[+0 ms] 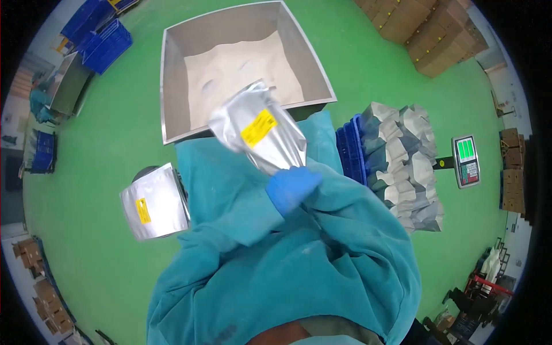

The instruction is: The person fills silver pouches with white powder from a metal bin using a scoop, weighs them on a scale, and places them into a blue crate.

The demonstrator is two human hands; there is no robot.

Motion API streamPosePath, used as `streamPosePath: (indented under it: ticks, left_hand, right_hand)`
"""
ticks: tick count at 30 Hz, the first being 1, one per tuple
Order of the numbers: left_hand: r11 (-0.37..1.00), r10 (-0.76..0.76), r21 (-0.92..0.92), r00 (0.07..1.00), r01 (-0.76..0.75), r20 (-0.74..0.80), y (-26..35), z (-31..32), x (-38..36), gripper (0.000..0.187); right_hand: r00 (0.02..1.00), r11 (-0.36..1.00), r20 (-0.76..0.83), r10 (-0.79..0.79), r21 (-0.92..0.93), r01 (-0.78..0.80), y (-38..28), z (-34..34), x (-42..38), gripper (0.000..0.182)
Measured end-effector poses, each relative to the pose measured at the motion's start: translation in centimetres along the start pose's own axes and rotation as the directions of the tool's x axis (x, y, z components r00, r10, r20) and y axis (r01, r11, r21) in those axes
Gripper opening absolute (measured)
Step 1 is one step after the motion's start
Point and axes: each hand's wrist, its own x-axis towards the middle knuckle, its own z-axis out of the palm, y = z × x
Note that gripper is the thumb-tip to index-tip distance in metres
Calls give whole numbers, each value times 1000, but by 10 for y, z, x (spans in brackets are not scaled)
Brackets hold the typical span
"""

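My left hand (292, 191), in a blue glove, is closed at the gathered lower end of a silver foil bag (282, 144). The bag bears a yellow label and slants up and away from me, over the near edge of a metal tub (167, 86). Pale beige powder (247, 69) lies in the tub, its surface dented in places. My right sleeve reaches the same spot, but its hand is hidden behind the left hand and the bag. To my left, flat silver foil bags (155, 204) with a yellow label rest on a dark support.
At right, a blue crate (352, 150) adjoins rows of upright silver bags (402, 164). Beyond them is a scale display (466, 161) with lit green digits. Cardboard boxes (425, 34) are stacked at far right, blue crates (106, 46) at far left. The floor is green.
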Motion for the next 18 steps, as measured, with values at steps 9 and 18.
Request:
streamPosePath:
  ticks: [9,18]
  left_hand:
    - [268,904,260,336,-928,266,-30,-82,128,14]
    - [185,966,297,229,-937,122,-25,-67,215,19]
  right_hand:
    - [966,960,-15,259,111,-256,17,-23,43,15]
    - [888,880,5,460,136,-456,43,-34,64,16]
